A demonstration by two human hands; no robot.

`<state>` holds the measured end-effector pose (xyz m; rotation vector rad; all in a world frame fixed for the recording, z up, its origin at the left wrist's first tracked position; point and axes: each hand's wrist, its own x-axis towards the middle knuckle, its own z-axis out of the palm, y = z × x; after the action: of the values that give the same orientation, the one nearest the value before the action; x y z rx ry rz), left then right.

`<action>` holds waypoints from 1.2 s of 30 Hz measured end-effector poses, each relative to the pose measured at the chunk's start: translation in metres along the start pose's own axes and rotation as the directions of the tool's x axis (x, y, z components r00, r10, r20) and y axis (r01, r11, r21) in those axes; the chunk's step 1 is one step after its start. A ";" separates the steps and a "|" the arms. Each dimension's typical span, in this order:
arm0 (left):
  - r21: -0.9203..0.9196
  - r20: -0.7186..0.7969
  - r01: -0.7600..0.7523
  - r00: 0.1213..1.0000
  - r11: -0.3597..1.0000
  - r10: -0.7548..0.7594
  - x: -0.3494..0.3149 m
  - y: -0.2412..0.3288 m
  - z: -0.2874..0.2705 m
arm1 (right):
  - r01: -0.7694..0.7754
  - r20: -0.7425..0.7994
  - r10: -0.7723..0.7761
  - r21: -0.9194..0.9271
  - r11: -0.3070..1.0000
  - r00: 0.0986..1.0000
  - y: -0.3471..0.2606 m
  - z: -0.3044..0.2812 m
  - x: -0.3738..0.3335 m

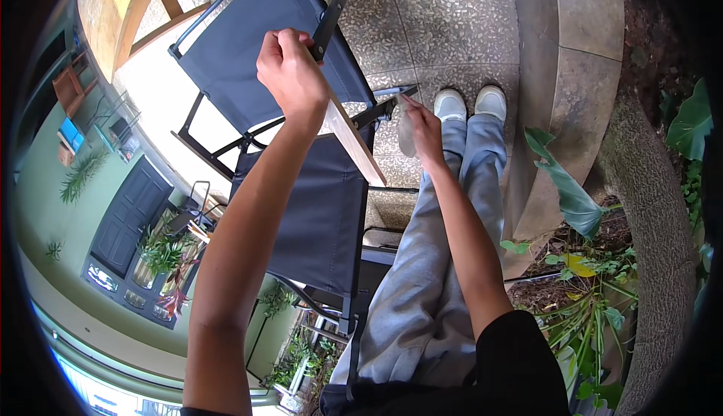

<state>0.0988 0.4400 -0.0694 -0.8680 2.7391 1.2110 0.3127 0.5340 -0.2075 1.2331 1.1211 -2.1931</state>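
A folding chair with dark fabric (pixel 301 205), black metal bars and a pale wooden armrest (pixel 354 149) stands to my left. My left hand (pixel 294 70) is closed at the upper end of the armrest, around the black frame bar (pixel 331 21); its fingertips are partly hidden. Lower and to the right, my right hand (pixel 425 130) pinches a thin greyish cloth (pixel 407 134). Its fingers are beside the end of a black metal bar (pixel 384 107); whether the cloth touches that bar, I cannot tell.
Speckled floor tiles (pixel 452 24) lie around my white shoes (pixel 450 105). A stone kerb (pixel 576 100) runs along the right, with leafy plants (pixel 568 190) and a thick trunk (pixel 644 213) beyond. Wooden furniture (pixel 124 9) stands at upper left.
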 end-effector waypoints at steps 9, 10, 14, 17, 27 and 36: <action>0.013 -0.009 0.030 1.000 0.999 -0.029 0.000 0.001 -0.002 | -0.008 0.164 0.040 -0.191 0.982 0.986 -0.018 -0.009 -0.002; 0.010 -0.009 0.031 0.999 0.999 -0.030 -0.001 0.001 0.000 | 0.061 0.153 -0.034 -0.172 0.983 0.988 -0.019 -0.007 -0.002; 0.000 -0.010 0.036 0.999 0.999 -0.036 -0.001 0.001 0.001 | 0.138 0.159 -0.124 -0.078 0.987 0.979 -0.016 0.010 -0.019; -0.002 -0.014 0.038 0.999 0.999 -0.039 0.000 0.000 0.001 | 0.075 0.217 -0.044 -0.139 0.987 0.975 -0.013 -0.004 -0.022; -0.003 -0.011 0.036 0.999 0.999 -0.036 -0.001 0.001 0.002 | 0.431 0.289 -0.338 -0.377 0.820 0.896 -0.013 0.000 -0.032; 0.026 -0.013 0.030 0.999 0.999 -0.030 -0.001 0.003 0.001 | 0.430 0.221 -0.369 -0.431 0.793 0.903 -0.020 -0.010 -0.028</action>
<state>0.0979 0.4424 -0.0680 -0.9139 2.7348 1.1653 0.3201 0.5531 -0.1777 0.6755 1.8618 -2.0418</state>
